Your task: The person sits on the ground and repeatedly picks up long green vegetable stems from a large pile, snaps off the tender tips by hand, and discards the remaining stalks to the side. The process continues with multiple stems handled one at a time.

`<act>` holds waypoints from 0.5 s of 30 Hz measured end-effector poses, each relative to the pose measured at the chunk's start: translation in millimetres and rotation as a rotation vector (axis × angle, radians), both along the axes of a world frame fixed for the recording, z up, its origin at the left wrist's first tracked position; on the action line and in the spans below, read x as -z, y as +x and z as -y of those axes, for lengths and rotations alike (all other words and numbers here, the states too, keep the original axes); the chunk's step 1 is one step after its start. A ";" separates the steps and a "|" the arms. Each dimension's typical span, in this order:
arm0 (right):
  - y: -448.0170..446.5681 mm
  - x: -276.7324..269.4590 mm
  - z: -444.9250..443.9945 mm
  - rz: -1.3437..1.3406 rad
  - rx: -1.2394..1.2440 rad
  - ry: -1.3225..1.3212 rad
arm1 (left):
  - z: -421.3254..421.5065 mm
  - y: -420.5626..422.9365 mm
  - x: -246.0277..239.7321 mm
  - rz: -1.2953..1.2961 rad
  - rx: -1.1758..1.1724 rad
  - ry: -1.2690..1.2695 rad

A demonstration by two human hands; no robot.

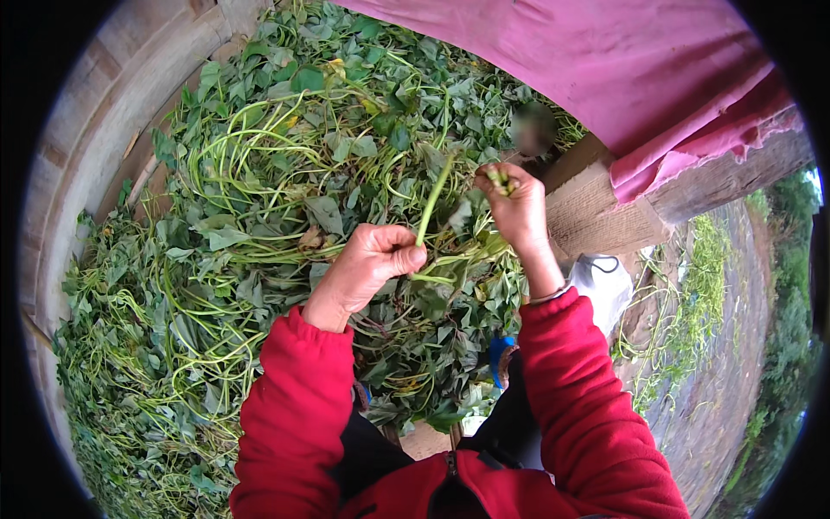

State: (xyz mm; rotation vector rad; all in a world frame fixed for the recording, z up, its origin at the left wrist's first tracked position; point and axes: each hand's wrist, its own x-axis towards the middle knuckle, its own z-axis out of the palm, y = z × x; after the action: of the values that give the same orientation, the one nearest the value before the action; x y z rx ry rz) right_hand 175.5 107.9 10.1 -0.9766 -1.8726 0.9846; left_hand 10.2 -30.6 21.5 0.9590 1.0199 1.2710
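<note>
My left hand point(379, 263) pinches one green leaf stalk point(435, 198) between thumb and fingers, and the stalk points up and slightly right. To its right, my right hand point(513, 198) is closed around several short green stalk pieces point(500, 180), whose ends show between the fingers. The hands are apart. Below and around them lies a large heap of leafy green vines point(259, 240) with long pale stalks and some yellow leaves.
A pink cloth point(583, 71) drapes over a wooden beam point(726, 165) at the upper right. A white bag point(600, 289) lies by my right forearm. More green stalks point(703, 279) lie on the ground at right. A pale wall point(97, 130) curves along the left.
</note>
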 end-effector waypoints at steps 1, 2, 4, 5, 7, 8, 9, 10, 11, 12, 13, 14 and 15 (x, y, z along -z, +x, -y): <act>2.0 -5.3 -1.2 -0.044 -0.046 0.002 | 1.1 -1.6 1.4 0.035 -0.026 0.010; -0.4 3.3 -0.1 -0.100 -0.110 -0.045 | -1.1 -3.8 1.4 0.054 -0.094 -0.025; -9.0 -5.7 20.4 -0.037 -0.275 -0.048 | -3.4 -10.8 4.2 0.135 -0.179 -0.034; -12.3 -11.7 30.1 0.063 -0.318 -0.072 | -3.9 -13.2 5.0 0.178 -0.232 -0.047; -14.5 -12.3 41.2 0.046 -0.450 -0.068 | -8.4 -12.6 3.3 0.173 -0.230 -0.052; -16.1 -14.4 45.6 0.082 -0.498 -0.029 | -9.7 -10.4 2.2 0.183 -0.229 -0.051; -18.7 -13.5 48.3 0.083 -0.531 0.022 | -10.3 -9.3 2.3 0.193 -0.228 -0.053; -18.6 -14.8 50.6 0.102 -0.550 0.028 | -11.7 -10.6 5.1 0.202 -0.220 -0.064; -18.6 -17.1 52.8 0.121 -0.569 0.034 | -12.3 -11.0 5.6 0.184 -0.230 -0.061; -19.2 -15.7 53.9 0.134 -0.541 0.078 | -12.4 -11.1 5.5 0.166 -0.239 -0.059; -19.6 -13.6 54.6 0.147 -0.513 0.122 | -12.4 -10.7 5.5 0.147 -0.248 -0.058; -19.8 -12.3 55.4 0.160 -0.484 0.166 | -12.8 -9.1 5.3 0.126 -0.254 -0.051; -19.7 -12.4 55.8 0.161 -0.485 0.164 | -13.9 -6.7 5.1 0.106 -0.261 -0.044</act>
State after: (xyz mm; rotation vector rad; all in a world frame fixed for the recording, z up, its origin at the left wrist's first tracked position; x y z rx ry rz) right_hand 155.8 52.1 22.6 -0.5241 -2.3487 1.0251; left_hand 3.5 -16.8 16.4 0.7328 1.1104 1.4916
